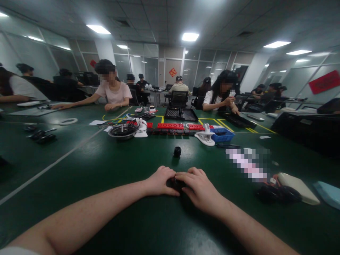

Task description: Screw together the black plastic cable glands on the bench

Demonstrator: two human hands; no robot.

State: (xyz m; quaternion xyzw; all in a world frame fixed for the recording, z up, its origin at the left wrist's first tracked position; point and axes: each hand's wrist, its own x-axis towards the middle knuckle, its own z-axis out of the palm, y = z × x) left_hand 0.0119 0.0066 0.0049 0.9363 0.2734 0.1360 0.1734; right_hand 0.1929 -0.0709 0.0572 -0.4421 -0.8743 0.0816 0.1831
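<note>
Close together over the green table point(111, 216), my left hand point(162, 180) and my right hand point(199, 186) meet at the fingertips. Between them is a small dark object point(174, 181), mostly covered by the fingers, so its kind does not show. My left fingers curl around its left side, with the thumb low near the tabletop. From the right, my right fingers reach over it, bent and closed. A short black cylindrical part point(177, 152) with a ridged side stands upright just beyond my hands, touched by neither.
Farther back lie a round metal bowl point(113, 134) with black parts, a row of red blocks point(170, 125), a white clip stand point(205, 136) and a blue bin point(225, 135). At right are a cream pouch point(297, 187) and black cables point(268, 194). Several people sit beyond.
</note>
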